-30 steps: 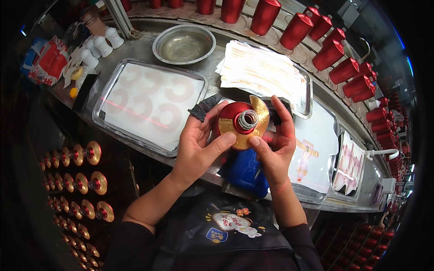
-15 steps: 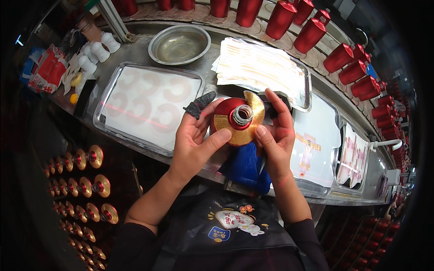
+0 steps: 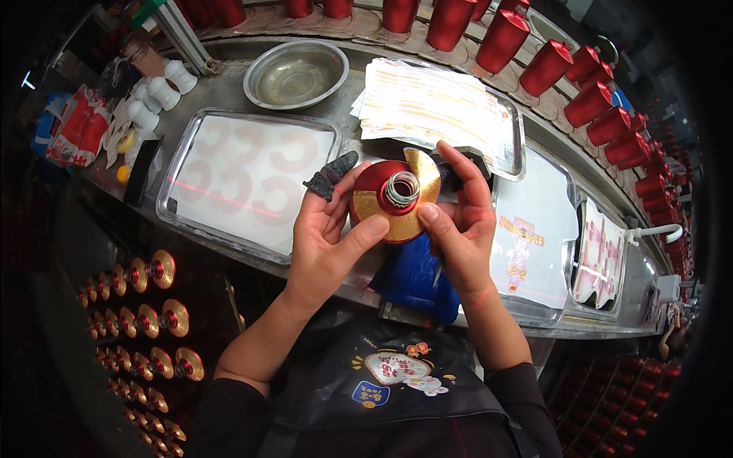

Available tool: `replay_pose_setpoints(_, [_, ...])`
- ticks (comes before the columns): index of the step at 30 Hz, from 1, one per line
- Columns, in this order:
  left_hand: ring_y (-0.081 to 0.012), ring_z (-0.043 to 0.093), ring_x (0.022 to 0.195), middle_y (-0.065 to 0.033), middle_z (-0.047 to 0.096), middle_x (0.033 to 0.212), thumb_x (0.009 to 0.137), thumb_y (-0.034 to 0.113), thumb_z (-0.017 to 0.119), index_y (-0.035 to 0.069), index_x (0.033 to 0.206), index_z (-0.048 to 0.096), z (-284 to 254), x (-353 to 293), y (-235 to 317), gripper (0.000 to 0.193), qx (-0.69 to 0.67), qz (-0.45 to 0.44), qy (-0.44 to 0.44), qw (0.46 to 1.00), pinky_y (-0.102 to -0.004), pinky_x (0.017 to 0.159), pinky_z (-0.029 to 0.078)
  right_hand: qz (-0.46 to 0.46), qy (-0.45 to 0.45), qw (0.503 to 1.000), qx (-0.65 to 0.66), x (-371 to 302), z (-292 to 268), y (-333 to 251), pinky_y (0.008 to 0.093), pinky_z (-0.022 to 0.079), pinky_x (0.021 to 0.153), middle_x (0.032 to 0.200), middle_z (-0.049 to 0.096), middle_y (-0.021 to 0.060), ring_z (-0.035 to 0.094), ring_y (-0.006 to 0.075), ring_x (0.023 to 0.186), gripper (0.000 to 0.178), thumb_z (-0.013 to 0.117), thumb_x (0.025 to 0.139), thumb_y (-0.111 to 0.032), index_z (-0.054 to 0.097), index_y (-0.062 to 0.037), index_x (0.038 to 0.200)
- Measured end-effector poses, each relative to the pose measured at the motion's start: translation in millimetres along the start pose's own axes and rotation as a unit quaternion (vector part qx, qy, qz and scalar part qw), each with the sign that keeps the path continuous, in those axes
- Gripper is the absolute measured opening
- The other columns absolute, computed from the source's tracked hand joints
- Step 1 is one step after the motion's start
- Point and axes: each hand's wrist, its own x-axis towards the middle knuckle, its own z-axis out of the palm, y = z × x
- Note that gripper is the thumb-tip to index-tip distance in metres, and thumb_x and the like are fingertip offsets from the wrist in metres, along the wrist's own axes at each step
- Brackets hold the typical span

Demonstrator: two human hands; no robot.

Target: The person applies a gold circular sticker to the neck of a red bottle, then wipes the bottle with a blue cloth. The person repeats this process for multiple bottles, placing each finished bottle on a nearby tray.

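Observation:
A red bottle with a bare threaded metal neck is held between both my hands, its neck pointing up toward me. Around its shoulder lies a shiny gold curved decal, whose far right end reaches up beside the neck. My left hand is closed on the bottle's left side, thumb on the gold; a dark cover sits on one fingertip. My right hand grips the right side with its thumb pressed on the gold near the front and its forefinger raised. The lower bottle is hidden.
Trays hold sheets with curved decals, a stack of white sheets and a cross-shaped decal. Behind stand a metal basin and a track of red bottles. Gold-shouldered bottles are racked at lower left. Blue cloth lies below.
Both hands and the bottle have shifted slightly left in the picture, along with much of the bench. The grip looks the same. Red bottles on the track stand at different spots.

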Motion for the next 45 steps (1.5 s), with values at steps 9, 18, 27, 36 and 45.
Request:
replay_pose_setpoints(9, [-0.0228,0.051,0.134,-0.0182,0.051,0.145,0.089,0.011,0.078,-0.005,0.146,0.038,9.0,-1.8,-0.2,0.071,0.031,0.008,0.026,0.999,-0.0371,0.115,0.038,-0.017,0.012,0.997,-0.070,0.1,3.3,-1.8,0.0212,0.050,0.075,0.147,0.046,0.0139,0.063,0.0095,0.089,0.072,0.072,0.088,-0.002,0.038,0.0024,0.151])
replay_pose_setpoints(18, [-0.0228,0.053,0.132,-0.0194,0.052,0.143,0.089,0.012,0.078,-0.007,0.141,0.041,6.8,-0.9,0.9,0.066,0.047,0.007,0.019,0.999,-0.0374,0.114,0.040,-0.011,0.000,0.996,-0.085,-2.1,2.3,-3.9,0.0302,0.056,0.095,0.150,0.043,0.0170,0.066,0.0218,0.113,0.074,0.072,0.089,-0.005,0.034,0.0035,0.152])
replay_pose_setpoints(27, [-0.0238,0.053,0.133,-0.0213,0.053,0.143,0.092,0.010,0.074,-0.007,0.136,0.044,2.2,1.0,3.2,0.056,0.000,-0.018,0.020,1.000,-0.0377,0.114,0.041,-0.023,-0.023,0.989,-0.146,-4.9,-1.7,-5.3,0.0248,0.057,0.086,0.151,0.044,0.0147,0.069,0.0148,0.103,0.082,0.078,0.085,-0.008,0.033,0.0012,0.153])
replay_pose_setpoints(36, [-0.0221,0.054,0.131,-0.0198,0.054,0.142,0.093,0.010,0.073,-0.006,0.141,0.043,4.5,-0.3,4.0,0.059,-0.004,-0.006,0.016,1.000,-0.0366,0.113,0.040,-0.020,-0.012,0.990,-0.143,-4.9,0.3,-5.5,0.0250,0.057,0.086,0.151,0.044,0.0145,0.069,0.0150,0.103,0.083,0.078,0.084,-0.008,0.033,0.0009,0.153])
replay_pose_setpoints(45, [-0.0358,0.052,0.134,-0.0285,0.043,0.152,0.094,0.043,0.071,-0.005,0.140,0.053,3.7,-23.3,-11.0,0.068,0.284,0.226,0.036,0.931,-0.0397,0.112,0.040,-0.009,-0.003,0.993,-0.117,-4.1,6.3,-8.9,0.0305,0.055,0.096,0.151,0.041,0.0147,0.065,0.0206,0.115,0.083,0.076,0.083,-0.004,0.032,0.0009,0.154])
